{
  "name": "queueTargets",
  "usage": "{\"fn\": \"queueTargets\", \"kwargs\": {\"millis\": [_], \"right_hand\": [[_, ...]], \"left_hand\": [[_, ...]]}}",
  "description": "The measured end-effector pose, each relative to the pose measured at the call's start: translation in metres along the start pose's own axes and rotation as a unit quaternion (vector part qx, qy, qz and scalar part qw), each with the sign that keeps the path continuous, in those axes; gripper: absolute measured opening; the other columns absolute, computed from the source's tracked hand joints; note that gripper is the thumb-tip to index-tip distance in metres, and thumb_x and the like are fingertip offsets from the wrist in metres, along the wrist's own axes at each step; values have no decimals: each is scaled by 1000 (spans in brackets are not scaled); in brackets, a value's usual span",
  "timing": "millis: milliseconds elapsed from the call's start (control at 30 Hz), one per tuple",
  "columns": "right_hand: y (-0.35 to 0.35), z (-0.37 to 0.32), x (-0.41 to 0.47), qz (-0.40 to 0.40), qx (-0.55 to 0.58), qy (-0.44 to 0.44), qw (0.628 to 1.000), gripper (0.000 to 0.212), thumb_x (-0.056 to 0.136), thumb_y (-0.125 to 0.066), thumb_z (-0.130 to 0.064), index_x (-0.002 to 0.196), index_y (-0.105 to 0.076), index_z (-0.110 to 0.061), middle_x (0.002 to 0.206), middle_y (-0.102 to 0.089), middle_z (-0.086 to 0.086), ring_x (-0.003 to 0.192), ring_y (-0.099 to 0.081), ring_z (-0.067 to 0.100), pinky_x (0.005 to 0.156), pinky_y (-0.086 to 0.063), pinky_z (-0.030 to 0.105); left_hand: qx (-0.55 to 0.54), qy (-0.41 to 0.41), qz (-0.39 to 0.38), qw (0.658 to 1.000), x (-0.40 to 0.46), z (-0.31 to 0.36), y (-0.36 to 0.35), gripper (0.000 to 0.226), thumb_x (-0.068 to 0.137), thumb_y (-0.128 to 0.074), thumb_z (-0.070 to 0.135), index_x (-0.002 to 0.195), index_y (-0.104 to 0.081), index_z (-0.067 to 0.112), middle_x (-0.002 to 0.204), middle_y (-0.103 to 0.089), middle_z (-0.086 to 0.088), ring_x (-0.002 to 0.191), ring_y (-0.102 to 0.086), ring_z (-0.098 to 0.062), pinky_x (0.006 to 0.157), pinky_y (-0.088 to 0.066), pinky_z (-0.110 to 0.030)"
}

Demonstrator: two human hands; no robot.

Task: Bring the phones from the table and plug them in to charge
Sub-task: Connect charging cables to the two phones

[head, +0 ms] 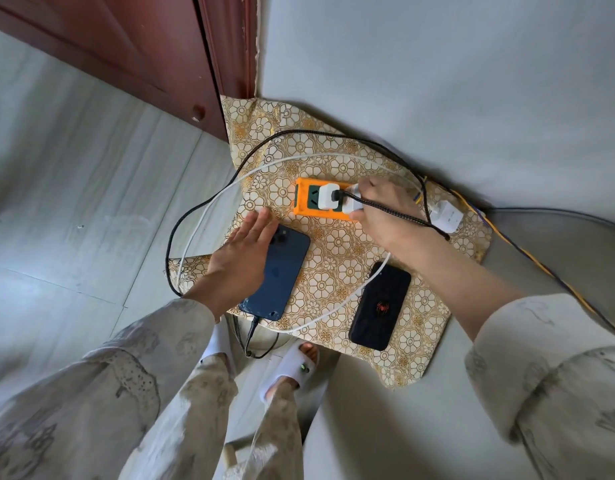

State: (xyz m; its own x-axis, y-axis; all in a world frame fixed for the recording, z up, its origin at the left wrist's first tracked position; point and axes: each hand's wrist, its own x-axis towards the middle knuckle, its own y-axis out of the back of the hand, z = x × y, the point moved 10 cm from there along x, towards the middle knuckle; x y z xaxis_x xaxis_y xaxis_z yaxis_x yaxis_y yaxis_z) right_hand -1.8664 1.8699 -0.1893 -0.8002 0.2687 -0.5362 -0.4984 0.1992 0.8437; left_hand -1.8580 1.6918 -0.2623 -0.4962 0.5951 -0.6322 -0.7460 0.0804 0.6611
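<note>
A dark blue phone [282, 271] lies face down on a gold floral cloth [337, 258], with a black braided cable [181, 223] plugged into its near end. My left hand [240, 258] rests flat and open on its left edge. A black phone with a red spider mark [380, 306] lies to the right, with a white cable [334, 323] running to its top. An orange power strip [308, 200] sits further back and holds a white charger [328, 199]. My right hand [382, 209] grips a second white charger [355, 202] at the strip.
The cloth covers a small table set in the corner against a grey wall. A third white charger [446, 216] lies at the right edge beside a yellow and blue cord [541, 268]. A dark red door [143, 53] stands at the back left. My feet in white slippers [292, 368] are below.
</note>
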Motion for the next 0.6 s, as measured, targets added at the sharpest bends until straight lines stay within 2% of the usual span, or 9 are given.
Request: {"fn": "queueTargets", "kwargs": {"millis": [133, 233, 300, 333, 400, 467, 533, 567, 600], "right_hand": [[1, 0, 0, 2, 2, 0, 1000, 43, 86, -61, -15, 124, -46, -1, 122, -54, 16, 109, -54, 31, 79, -46, 36], [4, 0, -2, 27, 10, -6, 1000, 36, 87, -58, -13, 121, -49, -2, 119, -57, 16, 106, -56, 32, 78, -46, 36], [7, 6, -11, 89, 73, -33, 993, 38, 87, -58, -12, 123, -48, -6, 117, -60, 14, 104, -58, 30, 77, -46, 35], [6, 13, -21, 125, 150, -67, 979, 44, 85, -60, -14, 126, -45, -8, 112, -62, 11, 101, -59, 27, 75, -46, 32], [-14, 33, -51, 159, 362, -179, 901, 61, 82, -66, -23, 134, -34, -13, 99, -66, 5, 88, -62, 19, 66, -46, 21], [-60, 35, -83, 118, 582, -264, 760, 62, 82, -66, -28, 133, -36, -8, 94, -68, 5, 84, -65, 16, 66, -47, 15], [-112, 9, -111, 17, 733, -287, 616, 38, 85, -61, -24, 118, -52, -6, 90, -68, 6, 87, -67, 19, 77, -51, 24], [-131, -9, -126, -38, 761, -282, 583, 27, 87, -58, -23, 109, -57, -7, 88, -68, 5, 89, -66, 21, 83, -50, 29], [-146, -25, -140, -81, 765, -276, 577, 19, 89, -55, -22, 102, -59, -9, 87, -67, 5, 91, -65, 21, 88, -48, 32]], "left_hand": [[12, -1, -2, 1000, 0, 1, -3, 83, 82, -39, -9, 146, 7, 18, 155, 18, 0, 143, 15, -17, 110, -30, -30], [4, -13, -7, 1000, 2, -2, -2, 85, 80, -40, -9, 146, 5, 20, 155, 18, 1, 143, 14, -16, 102, -42, -31], [-13, -24, -14, 1000, 2, -5, -2, 87, 78, -41, -9, 146, 5, 21, 155, 17, 3, 143, 13, -16, 96, -48, -34], [-20, -29, -11, 999, 1, -5, -2, 87, 78, -41, -9, 146, 4, 21, 156, 16, 3, 143, 13, -15, 101, -44, -36], [-36, -33, 15, 999, -4, -4, -2, 82, 78, -38, -9, 146, 0, 17, 157, 11, 0, 144, 10, -17, 115, -24, -37], [-67, -11, 55, 996, -19, -3, -5, 76, 78, -36, -10, 146, -11, 14, 158, 2, -2, 145, 1, -21, 116, -22, -39], [-101, 10, 90, 991, -44, -2, -15, 67, 79, -38, -9, 142, -24, 12, 156, -12, -7, 144, -13, -25, 112, -27, -40], [-120, 17, 93, 988, -59, 0, -25, 64, 79, -38, -10, 140, -28, 11, 154, -18, -9, 143, -16, -26, 112, -26, -39], [-137, 22, 86, 987, -73, 1, -36, 64, 79, -38, -11, 139, -30, 9, 152, -23, -11, 142, -18, -26, 114, -24, -38]]}}
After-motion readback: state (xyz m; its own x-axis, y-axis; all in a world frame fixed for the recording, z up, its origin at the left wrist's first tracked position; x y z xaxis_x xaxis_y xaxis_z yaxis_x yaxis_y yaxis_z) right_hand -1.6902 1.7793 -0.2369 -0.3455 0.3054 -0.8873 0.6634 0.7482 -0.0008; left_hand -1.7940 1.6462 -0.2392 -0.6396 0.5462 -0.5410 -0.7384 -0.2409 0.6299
